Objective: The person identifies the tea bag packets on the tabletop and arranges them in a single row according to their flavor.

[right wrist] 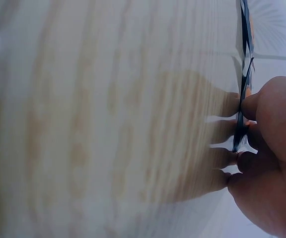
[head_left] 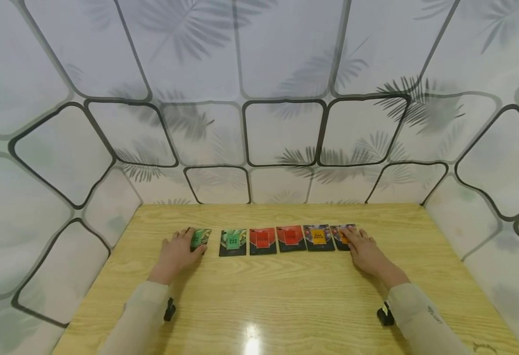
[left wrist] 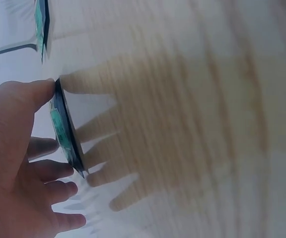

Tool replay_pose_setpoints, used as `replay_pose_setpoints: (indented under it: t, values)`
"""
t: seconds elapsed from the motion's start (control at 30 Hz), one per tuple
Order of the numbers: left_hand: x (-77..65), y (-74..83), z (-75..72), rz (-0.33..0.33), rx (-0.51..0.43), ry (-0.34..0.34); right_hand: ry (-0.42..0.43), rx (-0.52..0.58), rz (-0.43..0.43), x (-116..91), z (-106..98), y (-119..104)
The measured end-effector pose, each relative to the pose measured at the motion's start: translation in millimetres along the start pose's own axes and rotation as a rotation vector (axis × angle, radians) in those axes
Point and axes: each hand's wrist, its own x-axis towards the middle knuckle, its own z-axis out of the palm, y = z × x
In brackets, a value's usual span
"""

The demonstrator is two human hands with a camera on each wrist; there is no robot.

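Note:
At the left end of a row of flat square packets lies a green one. My left hand holds it by its edges, thumb at one side and fingers at the other, as the left wrist view shows. At the row's right end is a dark packet with an orange label, partly covered by my right hand. Thumb and curled fingertips grip its edges in the right wrist view. Between the hands lie another green packet, two red packets and a second orange-labelled packet.
All the packets are on a pale wooden table. A gap separates the leftmost green packet from the others, which sit close together. Behind and at both sides stands a patterned wall covering. Black wrist straps show below both sleeves.

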Motion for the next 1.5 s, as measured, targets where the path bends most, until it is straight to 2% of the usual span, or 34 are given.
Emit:
replay_pose_setpoints:
  t: [0.37, 0.7, 1.23, 1.5]
  values:
    - [-6.8, -3.1, 3.2, 0.046, 0.049, 0.039, 0.005, 0.002, -0.004, -0.1, 0.2, 0.5]
    - [-11.2, 0.9, 6.2, 0.052, 0.079, 0.037, 0.000, 0.001, 0.001, -1.0, -0.5, 0.5]
    - [-9.6, 12.1, 9.3, 0.036, 0.040, 0.018, 0.021, 0.001, -0.017, -2.2, -2.1, -1.8]
    - [-9.7, 15.0, 9.4, 0.042, 0.049, 0.031, 0.006, 0.005, -0.006, -2.0, -1.7, -0.1]
